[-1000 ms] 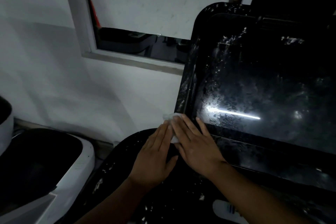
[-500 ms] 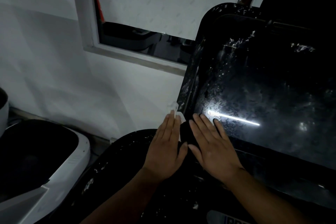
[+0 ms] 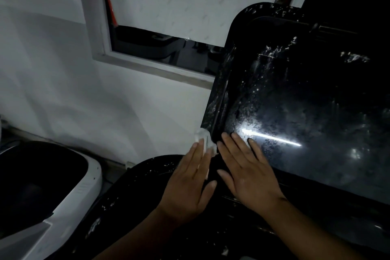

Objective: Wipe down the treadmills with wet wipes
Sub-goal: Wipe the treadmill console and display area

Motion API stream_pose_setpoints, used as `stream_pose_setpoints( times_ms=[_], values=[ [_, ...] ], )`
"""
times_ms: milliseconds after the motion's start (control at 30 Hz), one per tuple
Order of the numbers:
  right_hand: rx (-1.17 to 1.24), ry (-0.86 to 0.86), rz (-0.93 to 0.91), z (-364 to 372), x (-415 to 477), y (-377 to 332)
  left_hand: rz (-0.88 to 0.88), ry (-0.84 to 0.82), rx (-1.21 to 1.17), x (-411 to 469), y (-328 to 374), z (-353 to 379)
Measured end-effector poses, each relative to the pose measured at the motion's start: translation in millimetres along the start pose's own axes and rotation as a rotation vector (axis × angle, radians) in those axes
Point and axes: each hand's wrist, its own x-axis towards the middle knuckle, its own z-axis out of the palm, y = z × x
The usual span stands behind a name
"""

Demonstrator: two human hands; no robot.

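The treadmill's black glossy screen [image 3: 306,95] fills the right of the view, wet with droplets and streaks. A white wet wipe [image 3: 203,137] sits crumpled at the screen's lower left corner. My left hand [image 3: 191,183] lies flat with straight fingers, its fingertips pressing the wipe against the frame's outer edge. My right hand [image 3: 247,169] lies flat on the screen's lower left part, fingers straight and spread, apart from the wipe. The black console [image 3: 135,207] below the screen is speckled with wet spots.
A white wall [image 3: 63,82] with a grey-framed window [image 3: 152,63] and a white blind stands behind. Another machine with a white-edged black console [image 3: 52,186] sits at lower left. A bright strip of light reflects on the screen [image 3: 272,137].
Both hands have slid slightly up toward the screen's lower left corner. More of the white wipe now shows beyond my left fingertips. The camera has moved a little closer.
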Motion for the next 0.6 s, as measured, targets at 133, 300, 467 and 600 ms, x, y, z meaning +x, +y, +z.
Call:
stream_pose_setpoints(
  times_ms=[133,300,467,600],
  values=[
    [0.001,0.011,0.086,-5.1,22.6,16.6,-0.152,0.069,-0.009,56.1,3.7,-3.3],
    [-0.021,0.007,0.091,-4.7,23.2,14.0,-0.059,0.059,-0.014,8.4,-7.1,3.3],
    [-0.022,-0.003,0.085,-6.8,24.0,13.6,-0.153,0.056,-0.010,67.3,-5.5,-3.7],
    [-0.013,-0.021,0.088,-5.3,23.8,13.3,-0.140,0.027,-0.056,48.0,5.1,-3.2]
  ],
)
